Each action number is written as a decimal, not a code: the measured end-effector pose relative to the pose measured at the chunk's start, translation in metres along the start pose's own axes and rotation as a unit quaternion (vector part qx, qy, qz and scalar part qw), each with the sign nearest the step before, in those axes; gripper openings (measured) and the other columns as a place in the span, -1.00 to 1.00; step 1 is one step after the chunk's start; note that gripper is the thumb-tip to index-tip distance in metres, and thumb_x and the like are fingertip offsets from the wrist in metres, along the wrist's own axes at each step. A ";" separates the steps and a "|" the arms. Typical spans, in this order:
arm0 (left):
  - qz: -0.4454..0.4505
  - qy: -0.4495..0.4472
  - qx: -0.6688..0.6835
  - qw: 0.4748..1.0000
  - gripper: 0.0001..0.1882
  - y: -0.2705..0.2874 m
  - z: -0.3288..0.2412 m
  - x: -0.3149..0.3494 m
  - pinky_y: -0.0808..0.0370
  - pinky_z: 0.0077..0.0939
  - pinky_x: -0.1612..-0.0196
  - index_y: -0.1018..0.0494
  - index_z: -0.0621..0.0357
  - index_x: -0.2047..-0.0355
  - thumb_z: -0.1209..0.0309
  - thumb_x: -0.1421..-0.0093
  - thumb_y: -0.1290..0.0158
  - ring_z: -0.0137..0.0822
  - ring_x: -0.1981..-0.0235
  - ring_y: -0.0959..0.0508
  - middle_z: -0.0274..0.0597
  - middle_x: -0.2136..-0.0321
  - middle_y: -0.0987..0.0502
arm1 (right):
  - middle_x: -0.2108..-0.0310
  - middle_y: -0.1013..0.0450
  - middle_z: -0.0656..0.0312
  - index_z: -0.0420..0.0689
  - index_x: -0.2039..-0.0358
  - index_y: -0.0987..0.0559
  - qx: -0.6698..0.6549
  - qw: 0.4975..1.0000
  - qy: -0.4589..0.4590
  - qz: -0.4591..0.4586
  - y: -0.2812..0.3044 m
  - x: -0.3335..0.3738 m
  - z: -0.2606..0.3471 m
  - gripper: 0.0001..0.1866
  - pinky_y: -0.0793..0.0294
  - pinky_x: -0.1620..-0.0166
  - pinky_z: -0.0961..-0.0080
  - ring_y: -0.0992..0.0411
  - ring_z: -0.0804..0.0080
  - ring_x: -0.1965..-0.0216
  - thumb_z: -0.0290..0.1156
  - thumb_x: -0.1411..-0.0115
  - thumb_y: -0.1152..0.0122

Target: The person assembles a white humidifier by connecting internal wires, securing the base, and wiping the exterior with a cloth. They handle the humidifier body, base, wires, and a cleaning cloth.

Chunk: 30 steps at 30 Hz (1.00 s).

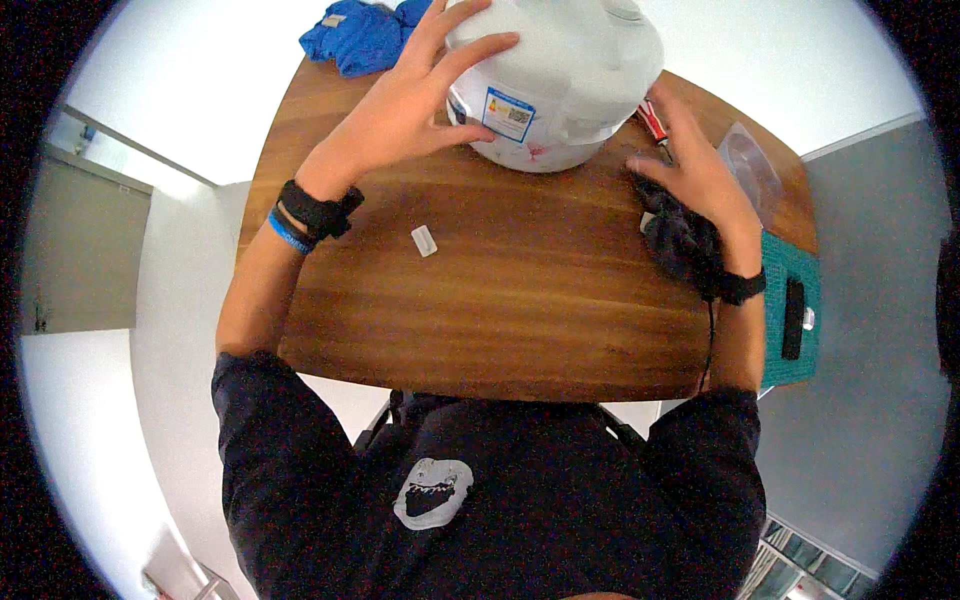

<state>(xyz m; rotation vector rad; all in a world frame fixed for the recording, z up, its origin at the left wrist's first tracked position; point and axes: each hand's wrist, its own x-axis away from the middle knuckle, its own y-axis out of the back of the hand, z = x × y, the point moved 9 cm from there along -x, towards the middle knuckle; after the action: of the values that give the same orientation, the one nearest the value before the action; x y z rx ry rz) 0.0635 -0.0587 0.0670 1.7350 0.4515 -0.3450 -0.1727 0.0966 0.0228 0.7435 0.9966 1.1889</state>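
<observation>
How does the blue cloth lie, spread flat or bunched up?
Bunched up: the blue cloth sits in a creased heap beside the left hand.

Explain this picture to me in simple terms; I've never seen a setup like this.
There is no robot here, just a person's two bare hands. The picture comes from a wide fisheye camera worn on the head and looking down, so straight edges bend and the rim goes dark.

The left hand is spread against the left side of a white rounded appliance at the far part of the wooden table. The right hand is open by its other side; whether it touches is hard to tell.

Around them are blue cloth, a small white piece, a red-handled tool, a dark bundle, a clear plastic container and a green mat.
</observation>
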 end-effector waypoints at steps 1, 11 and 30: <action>-0.048 -0.015 -0.006 0.999 -0.06 0.008 -0.004 0.003 -0.25 0.30 -0.48 -0.19 -0.10 -0.47 0.19 -0.16 -0.44 0.37 -0.55 0.12 0.13 -0.51 0.00 | -0.44 -0.23 -0.14 -0.03 -0.53 -0.11 0.070 0.994 -0.010 0.080 -0.007 0.017 -0.013 0.17 -0.40 -0.41 0.03 -0.30 -0.14 -0.41 -0.38 -0.01 -0.67; -0.168 -0.020 -0.062 0.984 -0.58 0.036 -0.018 -0.002 -0.27 0.13 -0.42 -0.51 0.06 -0.19 0.23 -0.39 -0.20 0.38 -0.48 -0.17 0.13 -0.39 -0.29 | -0.18 -0.51 -0.07 -0.09 -0.32 -0.46 0.047 0.981 -0.036 0.184 -0.029 0.063 -0.021 -0.27 -0.59 -0.15 -0.01 -0.52 -0.15 -0.15 -0.45 -0.11 -0.47; -0.100 0.046 -0.062 0.992 -0.45 0.031 -0.042 -0.061 -0.09 0.30 -0.49 -0.38 -0.11 -0.43 0.11 -0.47 0.00 0.40 -0.23 -0.44 0.12 -0.16 -0.57 | -0.34 -0.45 0.24 -0.06 -0.45 -0.36 -0.685 0.691 -0.220 -0.071 -0.063 -0.042 0.003 -0.43 -0.37 -0.38 0.26 -0.40 0.35 -0.32 -0.04 -0.58 0.02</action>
<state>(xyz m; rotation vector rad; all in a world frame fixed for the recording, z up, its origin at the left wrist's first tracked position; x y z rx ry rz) 0.0237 -0.0294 0.1308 1.5928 0.7032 -0.3722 -0.1482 0.0413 -0.0223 -0.2911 -0.3766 1.1635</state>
